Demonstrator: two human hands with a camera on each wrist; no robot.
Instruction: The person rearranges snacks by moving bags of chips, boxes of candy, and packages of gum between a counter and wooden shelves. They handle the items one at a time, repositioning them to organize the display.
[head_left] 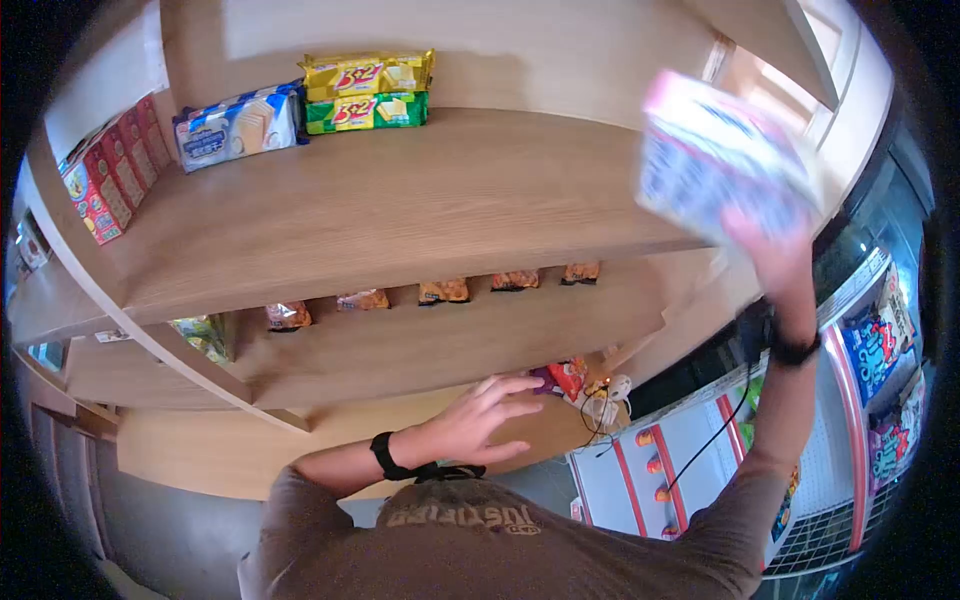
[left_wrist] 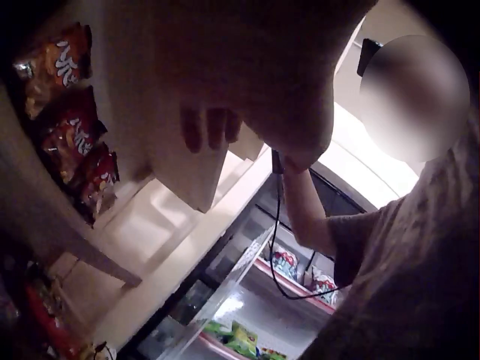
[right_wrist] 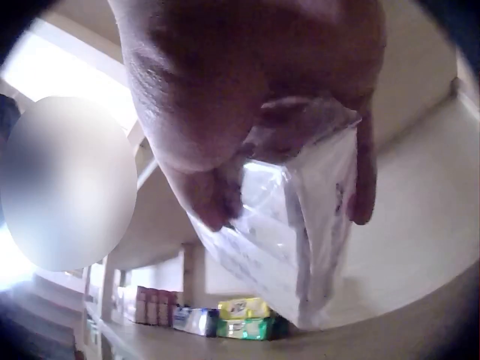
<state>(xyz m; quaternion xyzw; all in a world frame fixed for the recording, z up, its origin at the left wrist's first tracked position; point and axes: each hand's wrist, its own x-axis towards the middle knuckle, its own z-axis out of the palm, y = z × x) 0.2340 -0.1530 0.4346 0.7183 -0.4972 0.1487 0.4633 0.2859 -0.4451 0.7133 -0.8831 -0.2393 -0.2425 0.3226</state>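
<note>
My right hand [head_left: 775, 255] grips a white, blue and pink package [head_left: 720, 160], blurred, held up at the right end of the upper shelf. In the right wrist view the fingers and thumb of the right hand [right_wrist: 255, 97] clasp the two sides of the clear-wrapped package [right_wrist: 277, 232]. My left hand [head_left: 480, 420] hangs in front of the lower shelves with its fingers spread and holds nothing. The left wrist view shows the left hand [left_wrist: 255, 82] dark and close, with fingertips pointing down.
On the upper shelf [head_left: 420, 200] stand red boxes [head_left: 110, 170], a blue wafer pack [head_left: 240, 125], and a yellow pack [head_left: 368, 73] on a green one [head_left: 367, 112]. Small snack bags [head_left: 443, 291] line the shelf below. A cable [head_left: 715, 430] hangs by the snack rack [head_left: 850, 420] at right.
</note>
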